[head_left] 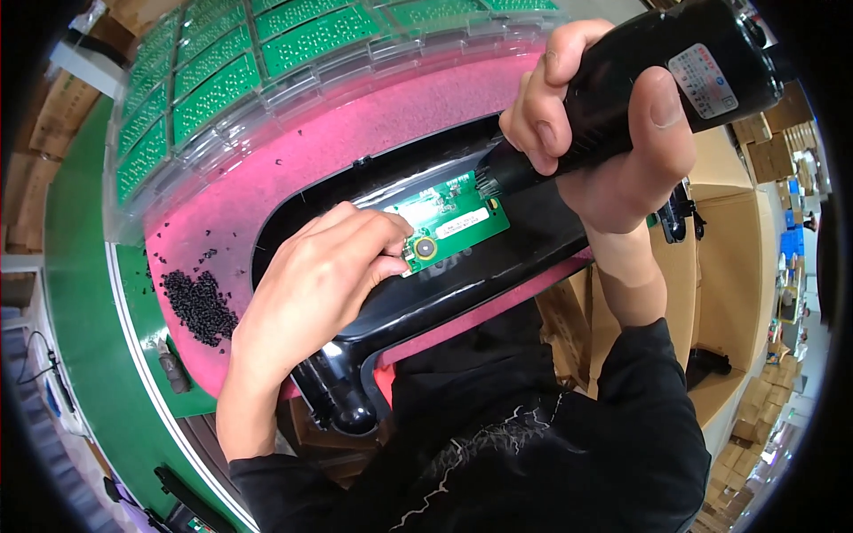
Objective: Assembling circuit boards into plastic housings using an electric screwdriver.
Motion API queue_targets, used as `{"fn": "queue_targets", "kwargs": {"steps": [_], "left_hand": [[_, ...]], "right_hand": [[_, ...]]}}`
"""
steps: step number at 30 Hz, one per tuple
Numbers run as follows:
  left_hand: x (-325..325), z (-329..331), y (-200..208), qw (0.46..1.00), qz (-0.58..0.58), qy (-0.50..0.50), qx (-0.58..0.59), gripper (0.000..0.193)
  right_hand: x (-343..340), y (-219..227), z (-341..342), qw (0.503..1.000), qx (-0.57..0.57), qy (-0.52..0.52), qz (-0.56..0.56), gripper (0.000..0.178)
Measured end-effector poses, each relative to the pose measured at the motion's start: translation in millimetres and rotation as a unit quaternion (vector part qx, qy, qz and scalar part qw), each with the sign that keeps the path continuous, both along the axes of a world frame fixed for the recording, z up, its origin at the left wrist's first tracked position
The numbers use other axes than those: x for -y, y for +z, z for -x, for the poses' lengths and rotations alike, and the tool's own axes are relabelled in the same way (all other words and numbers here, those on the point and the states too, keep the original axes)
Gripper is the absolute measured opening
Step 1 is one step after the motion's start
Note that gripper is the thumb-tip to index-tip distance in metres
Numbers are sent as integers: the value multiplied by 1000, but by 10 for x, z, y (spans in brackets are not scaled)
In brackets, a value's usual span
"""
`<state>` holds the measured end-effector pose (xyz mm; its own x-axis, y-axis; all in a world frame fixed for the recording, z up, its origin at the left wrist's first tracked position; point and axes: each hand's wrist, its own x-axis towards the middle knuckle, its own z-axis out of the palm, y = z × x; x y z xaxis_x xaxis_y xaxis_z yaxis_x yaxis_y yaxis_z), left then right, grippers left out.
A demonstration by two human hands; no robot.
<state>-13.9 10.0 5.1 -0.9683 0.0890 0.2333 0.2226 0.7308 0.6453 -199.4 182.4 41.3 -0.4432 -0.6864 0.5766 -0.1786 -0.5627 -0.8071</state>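
Where the black shirt [542,453] fills the near edge of the view, two bare forearms reach forward over a long black plastic shell [426,306]. A rounded stub of the shell points back toward the person at the near left. The left hand [320,266] has its fingers drawn narrow, thumb and forefinger pinching the left end of a green circuit board [453,213]. That board lies within the outline of the shell, slightly aslant, with a gold-ringed round part [426,249] just beside the pinching fingers and a white strip [463,223] along it. The right hand [613,191] has its fingers wrapped around a thick black handheld tool [609,84], whose ridged tip points down at the board's far right corner; whether it touches cannot be told. Beneath the shell is a pink mat [355,115], with a heap of small black pieces [197,306] on its left. An open cardboard box [724,209] stands to the right. Beyond the shell, a clear tray [238,120] holds rows of green boards [308,42]. The green table [80,249] extends leftward.
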Motion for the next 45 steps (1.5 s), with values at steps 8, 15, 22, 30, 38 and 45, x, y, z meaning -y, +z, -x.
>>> {"fn": "queue_targets", "kwargs": {"steps": [8,15,22,30,38,45], "left_hand": [[-32,-6,36,994,-53,43,86,15],[-48,-33,36,993,-38,62,90,11],[-42,-22,27,995,-40,-10,-93,22],[-34,-24,68,989,-79,-10,-124,23],[-50,13,49,974,-58,41,-216,25],[1,-47,69,960,45,177,-212,16]], "right_hand": [[38,-55,-69,966,244,-28,-83,45],[-36,66,-64,998,27,5,-51,56],[-137,273,-232,974,99,185,86,54],[-150,233,-347,978,103,135,119,54],[-110,309,-214,985,-4,175,4,62],[124,271,-256,984,-42,172,15,72]]}}
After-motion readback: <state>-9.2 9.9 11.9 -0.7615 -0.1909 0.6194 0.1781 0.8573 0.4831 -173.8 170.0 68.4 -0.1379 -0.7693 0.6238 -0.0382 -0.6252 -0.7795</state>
